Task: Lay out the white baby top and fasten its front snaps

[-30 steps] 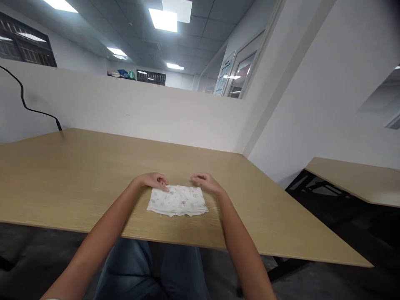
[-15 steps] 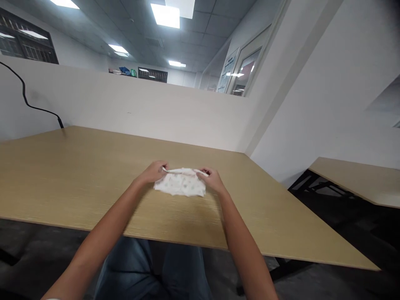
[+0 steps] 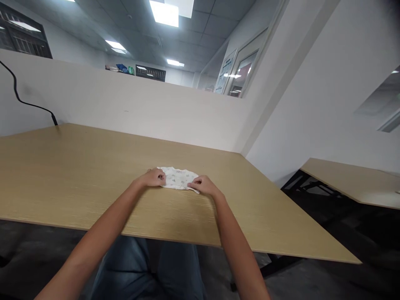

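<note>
A small white cloth point(image 3: 176, 178) with a scattered grey-green print lies on the wooden table point(image 3: 93, 175), with a little dark-marked patch near its far edge. Its exact kind I cannot make out. My left hand point(image 3: 153, 177) is closed on the left end, fingers curled and pinching. At the near right corner, my right hand point(image 3: 202, 184) pinches the cloth between thumb and fingers. A narrow strip of the edge sticks out below the right fingers.
A low white partition point(image 3: 140, 106) runs along the table's far edge, meeting a wall on the right. A black cable point(image 3: 34, 105) hangs down at the far left. Another table point(image 3: 353, 181) stands to the right, across a gap.
The cloth, held raised along its far edge before, now lies flatter, with its far edge and dark-marked patch exposed. Both hands have come nearer to me, the right to the near corner.
</note>
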Demonstrator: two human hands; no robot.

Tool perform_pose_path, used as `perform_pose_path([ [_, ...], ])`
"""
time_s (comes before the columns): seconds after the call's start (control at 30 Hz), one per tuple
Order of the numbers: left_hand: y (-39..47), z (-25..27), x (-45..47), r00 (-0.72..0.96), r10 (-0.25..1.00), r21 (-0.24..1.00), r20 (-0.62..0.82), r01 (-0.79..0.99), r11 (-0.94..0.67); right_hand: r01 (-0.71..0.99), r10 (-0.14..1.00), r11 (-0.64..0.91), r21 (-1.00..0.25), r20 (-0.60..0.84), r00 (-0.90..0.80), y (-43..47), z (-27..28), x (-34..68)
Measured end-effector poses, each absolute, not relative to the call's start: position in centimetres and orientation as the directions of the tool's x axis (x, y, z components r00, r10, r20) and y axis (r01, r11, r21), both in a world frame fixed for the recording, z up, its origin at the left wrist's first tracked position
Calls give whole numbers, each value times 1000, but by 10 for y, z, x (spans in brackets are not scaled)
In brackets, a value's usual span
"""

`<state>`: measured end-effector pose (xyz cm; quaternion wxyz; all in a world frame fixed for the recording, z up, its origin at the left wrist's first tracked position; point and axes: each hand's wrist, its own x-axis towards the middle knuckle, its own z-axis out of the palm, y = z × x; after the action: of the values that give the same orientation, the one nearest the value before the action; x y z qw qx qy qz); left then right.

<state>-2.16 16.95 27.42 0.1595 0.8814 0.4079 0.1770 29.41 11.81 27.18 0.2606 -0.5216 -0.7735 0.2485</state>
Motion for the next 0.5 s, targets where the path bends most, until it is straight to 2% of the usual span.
perform_pose_path([
  [0.1,171,270,-19,559,787,386,260,687,-615,672,924,382,-634,274,-266,124,267,297],
  [0.23,172,263,-13,523,789,309,323,729,-610,673,892,367,-642,448,-58,139,253,308],
  [0.33,171,260,-10,505,804,307,315,747,-590,722,901,263,-640,431,54,147,242,317],
  [0.5,165,259,-4,436,834,286,338,797,-532,756,927,202,-622,370,56,151,229,314],
])
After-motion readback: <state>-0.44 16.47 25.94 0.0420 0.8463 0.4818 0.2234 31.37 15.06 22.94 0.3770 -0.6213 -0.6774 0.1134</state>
